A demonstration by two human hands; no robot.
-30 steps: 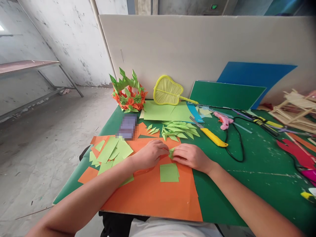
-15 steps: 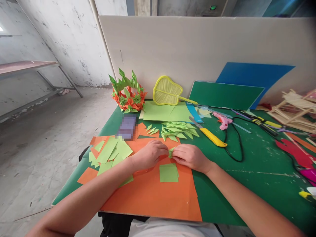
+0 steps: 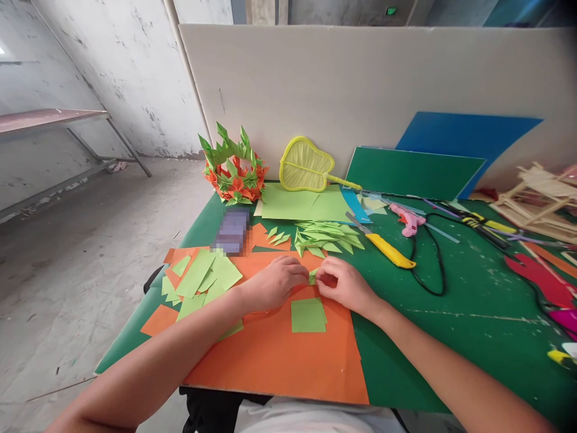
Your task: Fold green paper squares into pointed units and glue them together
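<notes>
A small folded piece of green paper [image 3: 312, 276] is held between my two hands, over the orange sheet [image 3: 279, 367]. My left hand [image 3: 280, 279] pinches its left side, the fingers closed. On its other side, my right hand [image 3: 345, 284] grips the edge between thumb and forefinger, leaving a rounded gap behind the fingertips. Just below lies a short stack of green paper squares [image 3: 308, 316]. Beyond the hands rests a heap of folded green paper leaves [image 3: 327, 236]. Loose green paper pieces [image 3: 210, 279] are scattered to the left, partly behind my left forearm.
A green-and-orange paper crown [image 3: 235, 171] and a yellow fan [image 3: 306, 164] stand at the back. To the right lie a yellow utility knife [image 3: 390, 251], blade exposed, and a pink glue gun [image 3: 407, 220] with a black cord. A blurred rectangle [image 3: 232, 231] lies left of the leaves.
My right hand's fingers have turned and rounded at the green paper, so a gap now shows between thumb and forefinger. My left hand stays nearly in place.
</notes>
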